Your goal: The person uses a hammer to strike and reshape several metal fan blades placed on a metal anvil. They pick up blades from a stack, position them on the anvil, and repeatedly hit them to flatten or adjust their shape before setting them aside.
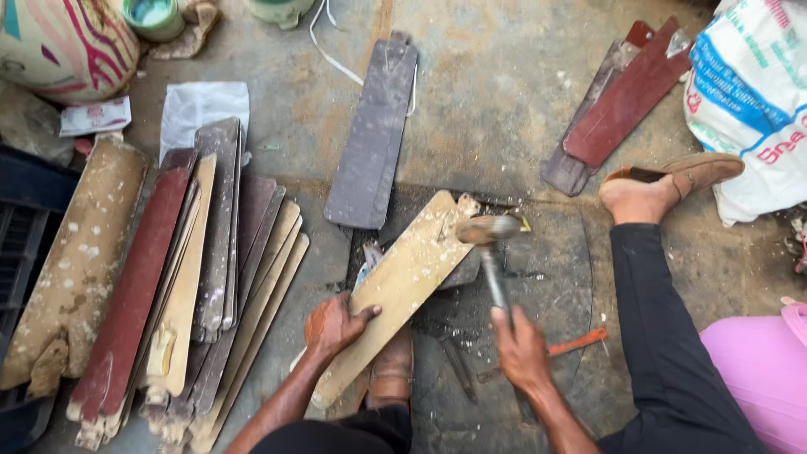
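Cream-painted metal, flaked and speckled with dirt, makes up the fan blade [408,282] lying flat over a dark block on the concrete floor [496,92]. Its long axis runs diagonally, from the near end by the person's knee up and to the right, where the notched tip points toward the hammer head. The left hand [334,324] is closed over the blade's left edge near its lower end, thumb on top, pressing it down. The right hand [521,346] is wrapped tightly round the handle of a hammer [492,252]; the steel head is blurred and sits right at the blade's upper tip, though whether it touches cannot be told.

To the left lies a stack of fan blades [193,286], long and flat with rounded ends, in maroon, grey, cream and beige, all chipped and dusty, lying roughly parallel and pointing away from the person. A single grey blade [374,139] lies alone farther up the floor, and two reddish-brown blades [622,105] overlap at upper right. A sandalled foot [664,185] rests just below them.

A white woven sack [748,101] with blue and red print fills the upper right corner. A rounded sack [67,42] with pink stripes sits at upper left, a small white and red packet [94,116] just beneath it, and a clear plastic bag [202,109] beside that
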